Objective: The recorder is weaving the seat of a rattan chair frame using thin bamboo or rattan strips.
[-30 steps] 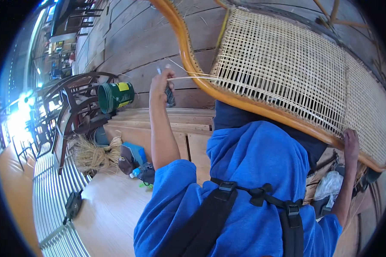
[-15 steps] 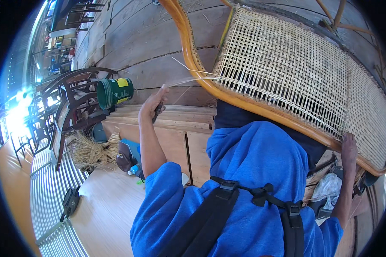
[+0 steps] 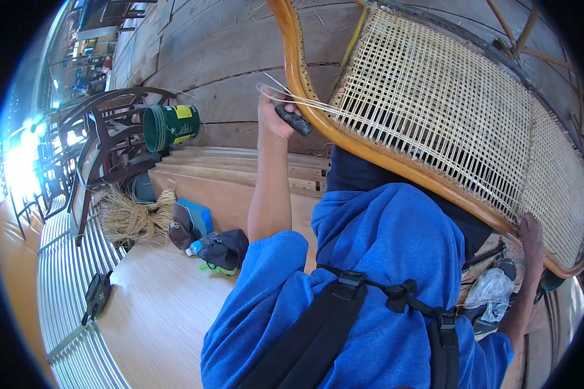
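A curved orange-brown wooden chair frame (image 3: 396,152) lies across my lap, filled with an open weave of pale cane (image 3: 435,97). My left hand (image 3: 272,115) is closed round a short, dark, handle-like object (image 3: 294,121) beside the frame's left curve. Loose cane strands (image 3: 313,102) run from the weave over the rail to the fingers and bend into a loop there. What grips the strands is partly hidden. At the right, my right hand (image 3: 531,232) lies over the near rail, fingertips at the weave's edge, gripping the frame.
A green bucket (image 3: 175,126) lies on its side at the left by a dark chair frame (image 3: 97,139). Nearby are a bundle of cane strands (image 3: 133,217), a cap (image 3: 180,227) and a dark bag (image 3: 227,249). A black pouch (image 3: 97,295) lies at lower left; a clear plastic bag (image 3: 492,292) at right.
My left hand has moved right, close to the chair frame, and the once-stretched strands now curve slackly. My right hand stays on the rail. The view has shifted slightly.
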`<state>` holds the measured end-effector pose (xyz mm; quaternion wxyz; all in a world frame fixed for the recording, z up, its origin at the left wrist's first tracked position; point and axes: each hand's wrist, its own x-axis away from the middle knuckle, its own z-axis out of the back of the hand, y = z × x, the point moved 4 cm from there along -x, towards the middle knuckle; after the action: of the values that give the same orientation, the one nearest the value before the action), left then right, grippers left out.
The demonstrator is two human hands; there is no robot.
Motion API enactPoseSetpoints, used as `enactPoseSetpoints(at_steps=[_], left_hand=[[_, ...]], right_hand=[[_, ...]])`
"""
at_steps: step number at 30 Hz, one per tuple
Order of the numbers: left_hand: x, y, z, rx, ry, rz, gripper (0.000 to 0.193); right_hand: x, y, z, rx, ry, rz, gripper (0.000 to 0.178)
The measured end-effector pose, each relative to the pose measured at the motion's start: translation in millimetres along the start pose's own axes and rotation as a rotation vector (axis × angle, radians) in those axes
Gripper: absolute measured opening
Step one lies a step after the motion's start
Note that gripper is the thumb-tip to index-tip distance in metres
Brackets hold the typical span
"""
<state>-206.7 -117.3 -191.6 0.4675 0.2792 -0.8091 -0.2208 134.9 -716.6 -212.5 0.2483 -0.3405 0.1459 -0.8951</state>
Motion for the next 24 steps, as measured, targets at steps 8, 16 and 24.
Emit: enactPoseSetpoints(at_steps=[8, 16, 24], left_hand=[[8, 92, 15, -0.533, 0.336, -0.437, 0.029], [10, 92, 2, -0.466, 0.231, -0.324, 0.032], [47, 56, -11, -0.561, 0.157, -0.246, 0.031]], right_hand=[[7, -13, 8, 0.005, 0.023, 0.044, 0.016], [6, -2, 8, 0.059, -0.021, -0.003, 0.017], [24, 204, 3, -0.130, 0.054, -0.185, 0.021]])
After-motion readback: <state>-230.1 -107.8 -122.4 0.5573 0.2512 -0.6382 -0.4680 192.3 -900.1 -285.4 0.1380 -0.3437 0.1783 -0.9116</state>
